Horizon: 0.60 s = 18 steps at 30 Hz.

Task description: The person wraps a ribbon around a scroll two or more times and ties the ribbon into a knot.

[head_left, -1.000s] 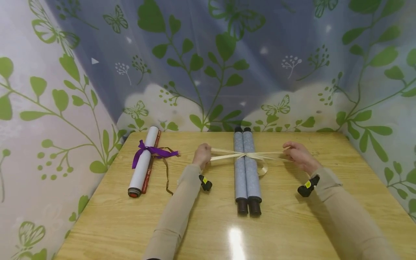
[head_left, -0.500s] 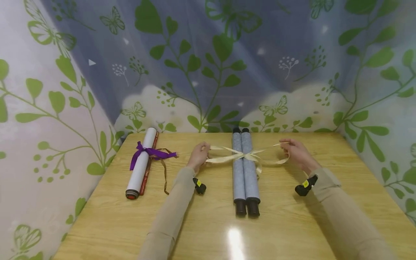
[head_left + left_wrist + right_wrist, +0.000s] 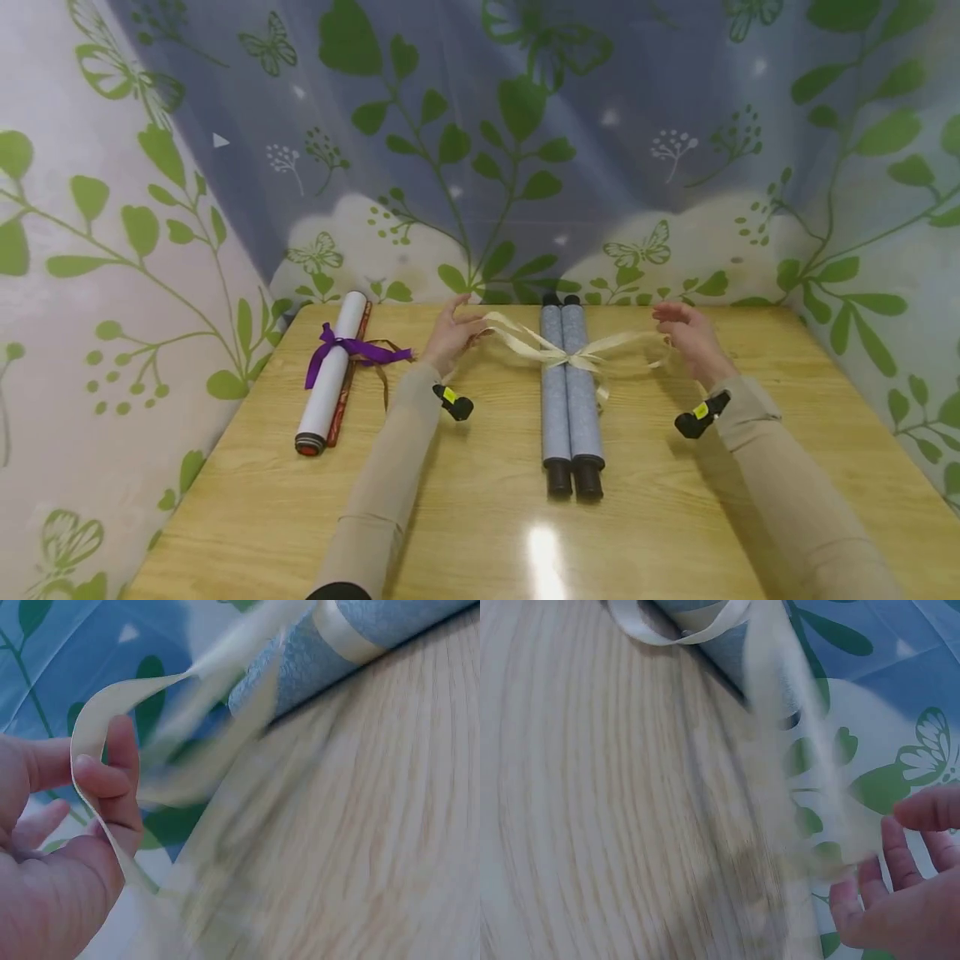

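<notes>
Two grey-blue scrolls [image 3: 555, 400] with dark end knobs lie side by side on the wooden table [image 3: 480, 500]. A cream ribbon [image 3: 568, 358] is tied round their middle in a bow, its loops and tails spreading to both sides. To their left, my left hand [image 3: 450, 337] has bent fingers caught in a slack strand of the ribbon [image 3: 88, 739]; other strands blur beside it. My right hand [image 3: 693, 342] is raised on the other side with fingers spread. In the right wrist view, the blurred ribbon hangs just off the fingertips [image 3: 870, 874].
A white scroll [image 3: 333, 375] and a red patterned roll [image 3: 347, 408] lie together at the left, tied with a purple ribbon [image 3: 375, 353]. A brown cord trails beside them. Behind the table hangs a leaf-patterned curtain [image 3: 525, 208].
The ribbon loops were stretched taut between both hands and have gone slack. My right fingers have let go of the ribbon. My left hand has moved slightly left and up, its fingers loosening.
</notes>
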Each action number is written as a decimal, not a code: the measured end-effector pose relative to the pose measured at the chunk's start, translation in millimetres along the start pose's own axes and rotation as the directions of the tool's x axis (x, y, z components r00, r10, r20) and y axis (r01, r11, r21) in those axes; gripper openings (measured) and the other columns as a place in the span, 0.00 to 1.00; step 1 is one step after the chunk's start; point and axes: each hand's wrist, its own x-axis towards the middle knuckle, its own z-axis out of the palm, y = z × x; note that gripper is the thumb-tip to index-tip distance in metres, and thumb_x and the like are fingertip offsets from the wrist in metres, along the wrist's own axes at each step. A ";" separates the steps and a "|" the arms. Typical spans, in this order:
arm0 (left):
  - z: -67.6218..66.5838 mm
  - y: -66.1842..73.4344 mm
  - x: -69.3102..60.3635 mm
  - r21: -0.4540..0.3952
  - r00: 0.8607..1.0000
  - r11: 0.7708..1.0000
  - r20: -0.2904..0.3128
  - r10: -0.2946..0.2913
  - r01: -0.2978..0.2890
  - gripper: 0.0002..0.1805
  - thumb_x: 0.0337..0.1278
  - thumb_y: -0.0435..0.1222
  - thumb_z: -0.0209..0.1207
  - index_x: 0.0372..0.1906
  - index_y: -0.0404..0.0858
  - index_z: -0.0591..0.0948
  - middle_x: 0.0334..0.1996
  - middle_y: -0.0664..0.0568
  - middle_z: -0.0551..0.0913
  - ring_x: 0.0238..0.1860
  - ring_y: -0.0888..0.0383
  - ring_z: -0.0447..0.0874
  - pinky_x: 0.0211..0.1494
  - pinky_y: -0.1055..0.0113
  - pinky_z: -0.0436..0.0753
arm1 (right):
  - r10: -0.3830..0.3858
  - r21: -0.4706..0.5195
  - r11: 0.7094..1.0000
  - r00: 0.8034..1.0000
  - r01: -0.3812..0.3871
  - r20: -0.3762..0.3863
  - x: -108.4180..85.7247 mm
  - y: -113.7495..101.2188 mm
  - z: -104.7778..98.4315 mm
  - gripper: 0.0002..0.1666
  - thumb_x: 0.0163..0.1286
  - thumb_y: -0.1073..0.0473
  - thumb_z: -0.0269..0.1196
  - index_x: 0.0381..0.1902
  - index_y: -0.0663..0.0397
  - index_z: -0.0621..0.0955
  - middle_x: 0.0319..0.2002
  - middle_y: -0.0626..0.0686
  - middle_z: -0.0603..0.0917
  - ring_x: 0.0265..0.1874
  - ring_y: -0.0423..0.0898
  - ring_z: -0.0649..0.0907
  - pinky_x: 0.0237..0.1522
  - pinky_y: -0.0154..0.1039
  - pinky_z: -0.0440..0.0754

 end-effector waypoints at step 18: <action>-16.2 -10.6 -19.2 0.493 0.912 0.870 0.362 -0.190 -0.014 0.14 0.67 0.43 0.60 0.50 0.39 0.79 0.40 0.41 0.84 0.22 0.55 0.79 0.32 0.63 0.84 | 0.005 -0.381 0.902 0.878 0.202 0.478 -30.6 -3.5 34.0 0.20 0.73 0.59 0.58 0.56 0.67 0.79 0.39 0.62 0.86 0.27 0.47 0.82 0.28 0.44 0.82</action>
